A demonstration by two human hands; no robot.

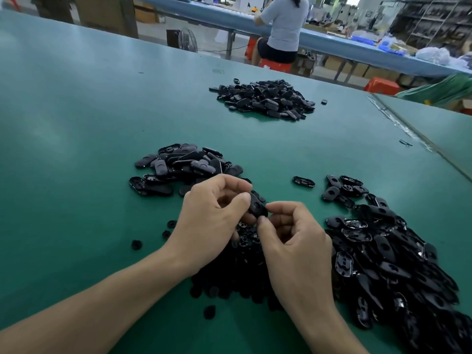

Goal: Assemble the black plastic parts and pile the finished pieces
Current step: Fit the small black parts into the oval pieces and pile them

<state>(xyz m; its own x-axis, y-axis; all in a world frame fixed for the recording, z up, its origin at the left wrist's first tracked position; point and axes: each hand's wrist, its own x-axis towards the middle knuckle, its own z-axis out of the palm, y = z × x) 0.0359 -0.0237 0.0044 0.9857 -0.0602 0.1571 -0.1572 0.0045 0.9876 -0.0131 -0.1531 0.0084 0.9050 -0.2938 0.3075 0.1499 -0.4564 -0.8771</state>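
Both hands meet over the green table (76, 129) on one black oval plastic part (257, 206). My left hand (212, 215) pinches its upper end between thumb and fingers. My right hand (293, 241) pinches its lower end with thumb and forefinger. Under my wrists lies a heap of small round black pieces (229, 274). A big heap of glossy oval shells (390, 254) spreads to the right. A smaller pile of oval parts (184, 167) lies just beyond my left hand, and another pile (268, 99) sits farther back.
Loose round pieces (136, 244) and a single shell (303, 181) lie scattered on the table. A seam with tape (398, 123) runs along the right. Beyond the far edge a person (282, 26) sits at another bench, beside a fan (186, 39) and red stools.
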